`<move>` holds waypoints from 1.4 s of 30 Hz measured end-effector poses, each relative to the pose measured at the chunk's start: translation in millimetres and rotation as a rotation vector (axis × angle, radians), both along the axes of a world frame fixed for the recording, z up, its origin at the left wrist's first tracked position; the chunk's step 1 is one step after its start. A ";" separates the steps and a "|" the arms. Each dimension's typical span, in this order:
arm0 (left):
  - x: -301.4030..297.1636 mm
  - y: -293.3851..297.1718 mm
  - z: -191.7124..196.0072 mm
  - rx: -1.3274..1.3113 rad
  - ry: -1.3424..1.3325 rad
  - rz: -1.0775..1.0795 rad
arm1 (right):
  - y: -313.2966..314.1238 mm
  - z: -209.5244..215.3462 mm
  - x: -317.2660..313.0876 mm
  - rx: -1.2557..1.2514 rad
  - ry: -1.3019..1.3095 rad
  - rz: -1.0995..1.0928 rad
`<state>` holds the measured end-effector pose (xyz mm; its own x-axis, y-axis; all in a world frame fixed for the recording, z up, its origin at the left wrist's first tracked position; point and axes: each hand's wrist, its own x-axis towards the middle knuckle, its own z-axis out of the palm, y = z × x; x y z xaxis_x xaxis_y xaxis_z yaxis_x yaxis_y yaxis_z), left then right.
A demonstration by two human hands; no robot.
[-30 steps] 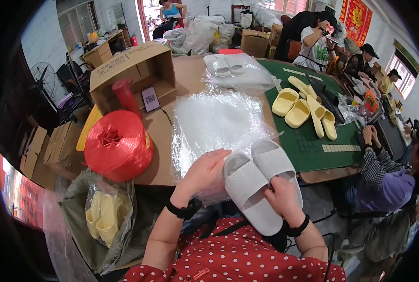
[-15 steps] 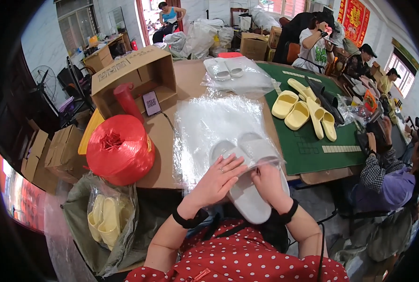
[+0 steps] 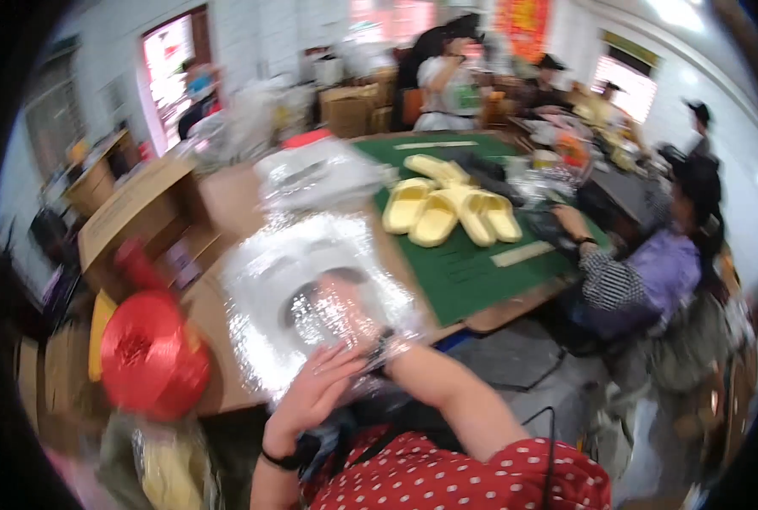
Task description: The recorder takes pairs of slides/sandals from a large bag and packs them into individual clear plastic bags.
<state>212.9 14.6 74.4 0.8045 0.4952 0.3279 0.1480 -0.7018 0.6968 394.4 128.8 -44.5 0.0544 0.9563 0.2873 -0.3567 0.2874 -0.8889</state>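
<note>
A clear plastic bag point(image 3: 251, 331) lies on the table's front edge with a pair of light grey slippers point(image 3: 298, 276) inside it. My right hand point(image 3: 342, 302) has gone through the bag's near end up to the wrist and is at the slippers. Its fingers are smeared by motion and seen through the shiny plastic, so their grip is unclear. At the bag's near edge, next to my right wrist, my left hand point(image 3: 323, 382) rests with its fingers stretched out over the plastic.
Left of the bag are a roll of red plastic twine point(image 3: 153, 357) and an open cardboard box point(image 3: 141, 212). Bagged grey slippers point(image 3: 311, 170) lie behind. Yellow slippers point(image 3: 434, 217) stand on a green mat point(image 3: 438, 280). A co-worker point(image 3: 642, 263) sits at the right.
My right hand has pushed the grey slippers deeper into the bag and followed them in. My left hand remains by the bag's near end. The whole view has swung to the right.
</note>
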 end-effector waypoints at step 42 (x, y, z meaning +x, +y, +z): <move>-86.3 24.7 -74.9 -0.819 -0.376 0.801 | -104.8 78.4 136.5 -0.490 -0.623 -0.003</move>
<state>126.6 39.3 -0.5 0.0950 0.9810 -0.1693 0.0318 0.1669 0.9855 530.9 24.0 33.9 0.0250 0.9820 -0.1874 0.2484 -0.1877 -0.9503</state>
